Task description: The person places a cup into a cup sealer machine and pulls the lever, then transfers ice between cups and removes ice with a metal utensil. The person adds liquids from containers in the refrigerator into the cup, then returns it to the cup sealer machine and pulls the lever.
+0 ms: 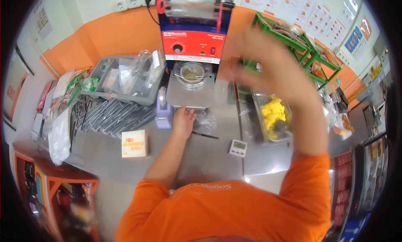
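A red and blue cup sealing machine (192, 44) stands at the back of the counter. Its metal tray (178, 93) sticks out toward me, and a clear cup (192, 73) with something greenish inside sits in the tray's round holder. At the tray's front edge is my left hand (183, 121), fingertips touching or very near the rim, fingers partly spread and holding nothing visible. My right hand (261, 60) is raised at the machine's right side, smeared by motion, so its grip cannot be made out. A roll of film (193, 7) sits on top of the machine.
Left lie a grey bin (121, 95) of packets, many wrapped straws (115, 118), a lilac tape dispenser (163, 114) and a small box (134, 144). Right are a timer (238, 148), a metal tray with yellow food (274, 114) and a green rack (293, 43).
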